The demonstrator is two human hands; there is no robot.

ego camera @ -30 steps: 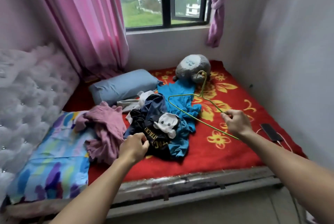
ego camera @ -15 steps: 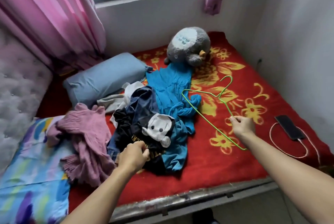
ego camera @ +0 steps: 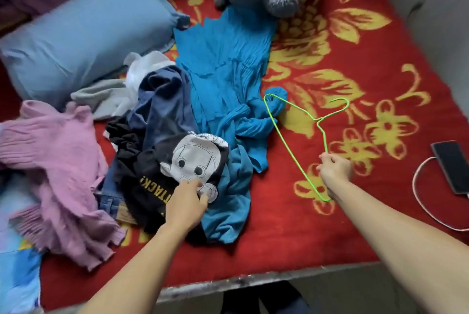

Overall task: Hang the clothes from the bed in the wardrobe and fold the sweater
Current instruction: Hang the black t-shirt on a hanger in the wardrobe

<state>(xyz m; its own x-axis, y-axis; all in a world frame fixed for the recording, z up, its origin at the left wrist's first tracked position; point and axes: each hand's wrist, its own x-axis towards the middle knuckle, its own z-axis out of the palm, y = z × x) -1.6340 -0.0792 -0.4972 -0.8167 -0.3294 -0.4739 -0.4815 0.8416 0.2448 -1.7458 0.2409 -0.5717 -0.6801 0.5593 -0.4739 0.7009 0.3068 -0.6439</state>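
The shirt lies atop the pile near the front edge of the bed. The left hand, fisted a second ago, is now uncurled, with its fingers laid on the print. The hanger, gripped by the right hand, has been lowered beside the pile. Shirt pickup is judged imminent; nothing is hung yet.

**First voice:** What of the person is in view?

**Second voice:** Two arms reach in from the bottom edge. The left forearm and right forearm are bare, with uncovered skin down to the left hand and right hand.

**First voice:** Any clothing?

**Second voice:** Dark fabric, perhaps navy, shows between the arms, too blurred to identify.
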